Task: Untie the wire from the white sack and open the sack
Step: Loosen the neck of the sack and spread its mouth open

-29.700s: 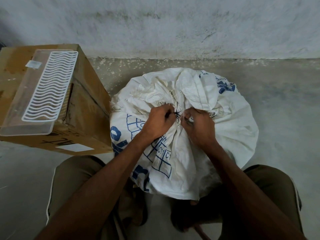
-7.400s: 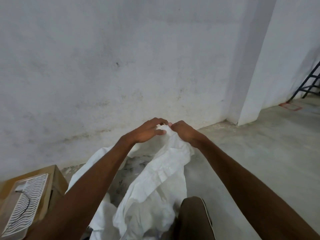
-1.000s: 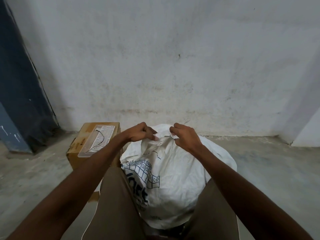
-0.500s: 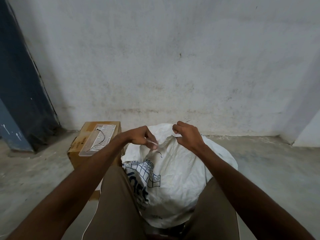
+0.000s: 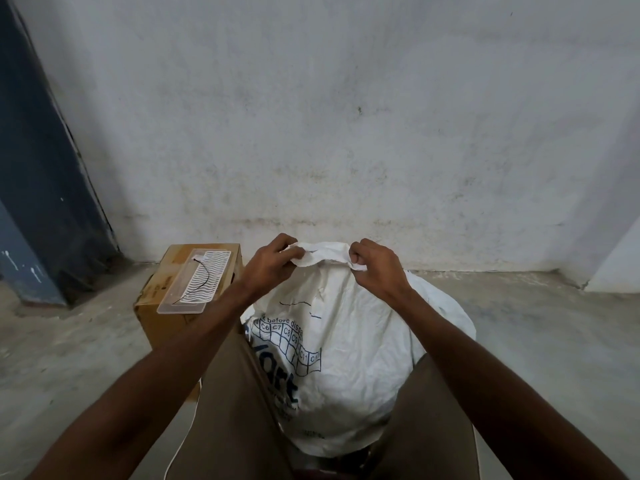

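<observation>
The white sack [image 5: 349, 344], printed with blue letters and a grid, stands upright on the floor between my knees. My left hand [image 5: 273, 263] pinches the left end of its top rim. My right hand [image 5: 375, 265] pinches the right end, and the rim is stretched flat between them. The mouth is hidden from here; I cannot tell how far it gapes. A thin black wire [image 5: 202, 278] lies loose on a clear plastic tray at the left, apart from the sack.
A cardboard box [image 5: 166, 306] stands left of the sack with the clear tray [image 5: 194, 284] and its white wavy grille on top. A stained white wall [image 5: 346, 133] rises close behind. A dark blue column [image 5: 38, 168] stands at the far left on the concrete floor.
Both hands have lifted the sack's rim and pulled it apart sideways, so the edge now runs taut between them. The wire stays on the tray.
</observation>
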`<action>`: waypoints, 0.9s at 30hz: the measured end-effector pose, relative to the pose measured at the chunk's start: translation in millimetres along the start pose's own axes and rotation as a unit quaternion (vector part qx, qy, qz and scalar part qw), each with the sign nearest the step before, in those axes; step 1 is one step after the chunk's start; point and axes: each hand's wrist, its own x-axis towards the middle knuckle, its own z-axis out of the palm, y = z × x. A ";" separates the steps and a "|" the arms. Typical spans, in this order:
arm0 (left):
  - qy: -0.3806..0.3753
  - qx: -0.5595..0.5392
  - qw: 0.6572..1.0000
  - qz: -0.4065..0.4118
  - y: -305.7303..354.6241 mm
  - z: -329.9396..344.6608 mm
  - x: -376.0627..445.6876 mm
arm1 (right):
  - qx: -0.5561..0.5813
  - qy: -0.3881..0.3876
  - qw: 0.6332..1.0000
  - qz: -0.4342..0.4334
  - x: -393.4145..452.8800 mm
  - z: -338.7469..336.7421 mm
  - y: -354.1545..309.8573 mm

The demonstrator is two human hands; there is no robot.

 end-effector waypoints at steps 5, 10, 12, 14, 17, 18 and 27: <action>-0.134 0.013 0.991 0.025 -5.5 -1.8 -6.7 | 0.014 -0.004 1.000 0.011 -1.2 -2.4 2.8; -0.245 -0.074 0.966 -0.022 -12.0 -8.2 -1.6 | -0.017 -0.019 1.000 0.016 2.3 -4.2 0.3; -0.259 -0.083 0.960 -0.063 -6.9 -8.5 2.9 | -0.018 -0.042 0.998 0.030 5.4 -2.0 -1.6; -0.225 -0.083 0.967 -0.083 -4.2 -7.4 9.4 | 0.032 -0.083 0.993 0.072 8.9 -3.5 -3.4; -0.162 -0.045 0.981 -0.099 -8.5 -10.6 17.2 | 0.121 -0.183 0.967 0.127 16.2 -14.9 -5.4; -0.136 -0.032 0.985 -0.098 -10.2 -12.5 18.4 | 0.135 -0.232 0.953 0.138 18.7 -20.9 -7.7; -0.152 0.036 0.970 -0.185 8.4 -12.7 24.5 | 0.157 -0.230 0.954 0.107 15.3 -19.3 -16.3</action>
